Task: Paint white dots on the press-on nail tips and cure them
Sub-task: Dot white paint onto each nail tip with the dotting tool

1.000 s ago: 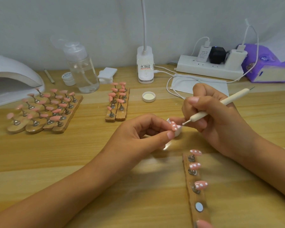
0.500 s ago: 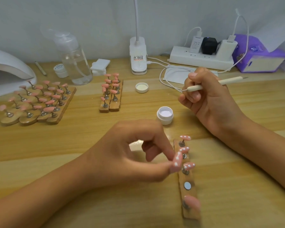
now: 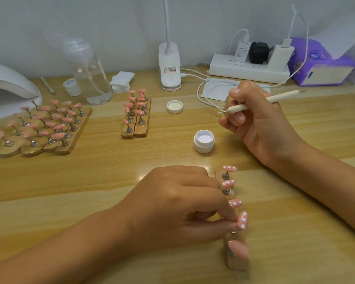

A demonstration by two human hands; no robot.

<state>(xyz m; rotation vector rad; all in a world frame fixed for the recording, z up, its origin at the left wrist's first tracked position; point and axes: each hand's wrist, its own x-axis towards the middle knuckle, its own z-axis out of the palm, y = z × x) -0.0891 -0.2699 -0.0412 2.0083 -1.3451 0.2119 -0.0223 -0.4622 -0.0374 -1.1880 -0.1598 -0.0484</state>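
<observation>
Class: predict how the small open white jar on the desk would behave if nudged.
The open white jar looks squat and wide-based, so it would probably slide rather than tip. It seems small and light; lidless, its white contents could likely smear.

We scan for lettering and find little to read. On the white lamp base [image 3: 169, 66] there is a sticker with lines of red and dark print, all too small for us to make out. The small lidded jar [image 3: 70, 85] at the back of the tabletop carries looping script on its lid, and that is blurred too. The white charger [image 3: 242, 50] in the power strip [image 3: 248, 69] shows faint grey print we cannot decipher. The purple tissue pack [image 3: 321, 64] bears a round flower-like emblem, and no words on it come through.
</observation>
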